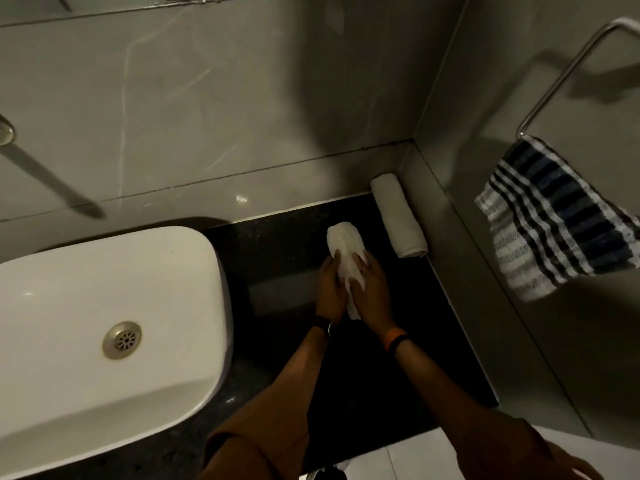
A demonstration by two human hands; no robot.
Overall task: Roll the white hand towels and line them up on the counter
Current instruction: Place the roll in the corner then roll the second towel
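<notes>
A white hand towel, rolled lengthwise, lies over the black counter with its far end pointing at the back wall. My left hand grips its near part from the left and my right hand grips it from the right, fingers wrapped over the cloth. The towel's near end pokes out between my wrists. A second rolled white towel lies finished against the right wall, a hand's width to the right of the held one.
A white basin with a metal drain fills the left of the counter. A striped blue-and-white cloth hangs from a metal rail on the right wall. A tap spout juts from the back wall.
</notes>
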